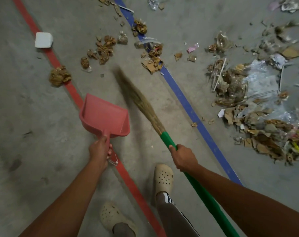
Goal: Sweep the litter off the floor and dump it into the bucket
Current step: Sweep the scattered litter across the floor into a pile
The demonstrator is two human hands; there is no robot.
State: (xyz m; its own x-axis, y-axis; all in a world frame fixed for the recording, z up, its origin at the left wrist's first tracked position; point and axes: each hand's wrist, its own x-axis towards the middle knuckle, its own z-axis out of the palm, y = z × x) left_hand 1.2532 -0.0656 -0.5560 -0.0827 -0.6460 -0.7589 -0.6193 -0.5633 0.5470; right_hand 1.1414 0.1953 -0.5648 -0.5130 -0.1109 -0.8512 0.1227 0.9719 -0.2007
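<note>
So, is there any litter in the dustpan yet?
No, the pink dustpan held in the left hand shows only its bare ribbed inside; the litter lies on the floor ahead.

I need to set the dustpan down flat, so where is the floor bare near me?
Bare floor lies left of the red stripe, below the white block, and between that stripe and the blue stripe near the shoes. Crowded: crumpled clumps between the stripes farther up, and the big pile right of the blue stripe.
</note>
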